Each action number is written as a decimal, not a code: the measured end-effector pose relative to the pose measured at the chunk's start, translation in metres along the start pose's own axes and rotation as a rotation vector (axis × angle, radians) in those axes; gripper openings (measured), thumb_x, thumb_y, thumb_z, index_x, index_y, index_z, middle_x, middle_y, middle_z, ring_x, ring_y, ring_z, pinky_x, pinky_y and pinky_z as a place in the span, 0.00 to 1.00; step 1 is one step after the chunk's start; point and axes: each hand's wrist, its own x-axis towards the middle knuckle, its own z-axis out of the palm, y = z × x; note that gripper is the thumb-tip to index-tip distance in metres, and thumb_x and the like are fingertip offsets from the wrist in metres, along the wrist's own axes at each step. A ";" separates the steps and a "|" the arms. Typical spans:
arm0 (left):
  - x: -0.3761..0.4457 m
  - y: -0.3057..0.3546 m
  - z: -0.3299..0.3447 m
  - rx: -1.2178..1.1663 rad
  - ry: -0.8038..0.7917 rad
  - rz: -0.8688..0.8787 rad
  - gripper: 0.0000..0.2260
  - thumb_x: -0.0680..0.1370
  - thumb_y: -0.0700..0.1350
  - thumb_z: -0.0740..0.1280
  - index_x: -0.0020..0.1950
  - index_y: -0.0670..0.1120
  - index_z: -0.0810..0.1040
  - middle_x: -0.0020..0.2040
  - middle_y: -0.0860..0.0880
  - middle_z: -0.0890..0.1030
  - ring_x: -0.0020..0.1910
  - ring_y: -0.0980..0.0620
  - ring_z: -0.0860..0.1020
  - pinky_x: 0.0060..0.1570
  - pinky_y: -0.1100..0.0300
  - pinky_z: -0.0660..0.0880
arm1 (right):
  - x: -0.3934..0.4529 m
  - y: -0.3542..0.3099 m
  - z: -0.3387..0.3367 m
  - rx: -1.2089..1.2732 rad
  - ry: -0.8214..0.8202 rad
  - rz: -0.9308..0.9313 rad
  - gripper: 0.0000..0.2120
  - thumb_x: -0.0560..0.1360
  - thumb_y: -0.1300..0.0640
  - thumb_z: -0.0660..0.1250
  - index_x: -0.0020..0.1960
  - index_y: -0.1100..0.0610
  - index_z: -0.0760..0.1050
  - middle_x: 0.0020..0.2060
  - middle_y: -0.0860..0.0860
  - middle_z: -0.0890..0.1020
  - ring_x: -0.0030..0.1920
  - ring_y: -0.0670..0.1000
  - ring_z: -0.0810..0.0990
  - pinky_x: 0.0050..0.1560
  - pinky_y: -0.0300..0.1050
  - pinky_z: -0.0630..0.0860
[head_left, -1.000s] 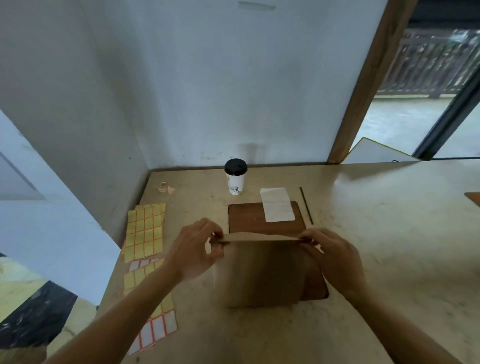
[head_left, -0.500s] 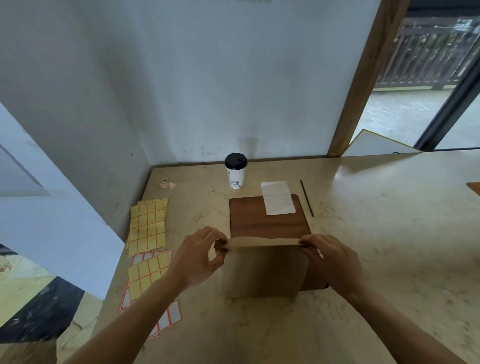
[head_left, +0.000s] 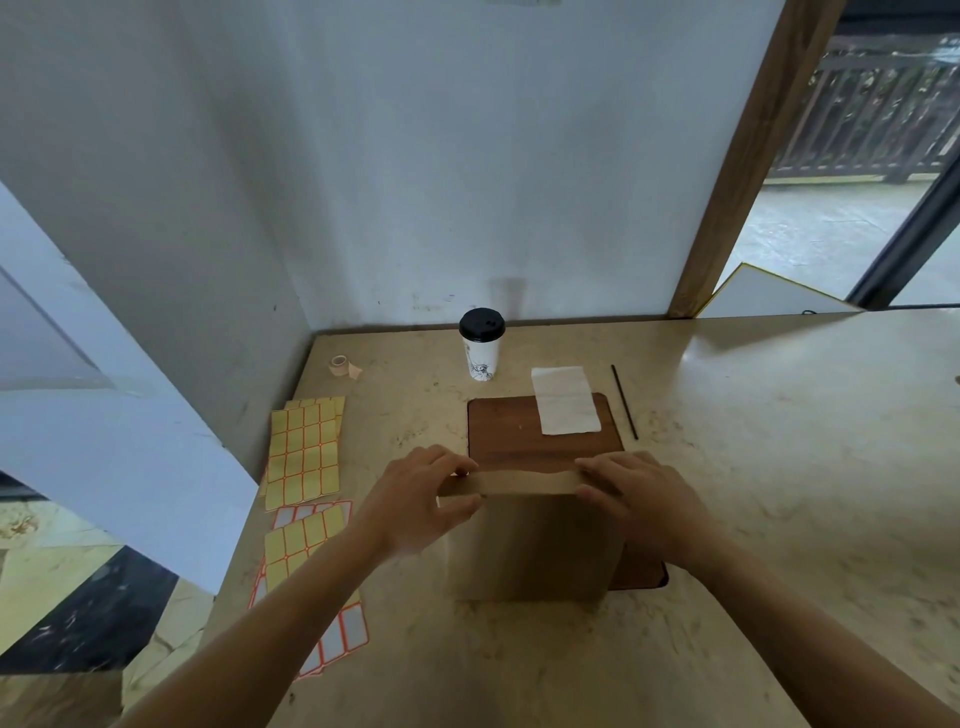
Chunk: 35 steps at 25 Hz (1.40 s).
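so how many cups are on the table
1: a white paper cup with a black lid, upright at the back of the table near the wall, left of the white napkin. The standing paper bag could hide something small behind it.

Single cam on my head, wide-angle, facing fwd & down. Close over the near table; left hand & right hand w/ bag mid-frame. Wall & cup far, doorway far right.
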 end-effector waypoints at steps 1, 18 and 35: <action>0.002 0.000 0.000 0.013 -0.021 -0.001 0.17 0.75 0.59 0.64 0.62 0.57 0.74 0.57 0.57 0.77 0.52 0.59 0.71 0.54 0.58 0.71 | 0.003 0.001 0.000 0.000 -0.045 -0.006 0.26 0.76 0.34 0.49 0.69 0.43 0.66 0.65 0.42 0.74 0.66 0.47 0.69 0.64 0.49 0.69; -0.004 0.020 -0.014 0.264 0.200 0.342 0.08 0.73 0.49 0.70 0.51 0.53 0.77 0.47 0.53 0.78 0.49 0.50 0.73 0.54 0.51 0.70 | -0.014 -0.018 -0.015 -0.264 0.413 -0.319 0.09 0.69 0.47 0.71 0.44 0.51 0.78 0.40 0.48 0.82 0.44 0.54 0.77 0.42 0.49 0.73; -0.001 0.054 -0.040 0.553 -0.148 0.334 0.21 0.81 0.58 0.47 0.51 0.54 0.78 0.44 0.56 0.82 0.51 0.53 0.74 0.64 0.48 0.52 | 0.036 -0.075 -0.041 -0.012 -0.401 -0.245 0.11 0.74 0.52 0.68 0.57 0.49 0.79 0.48 0.46 0.83 0.46 0.46 0.80 0.53 0.44 0.78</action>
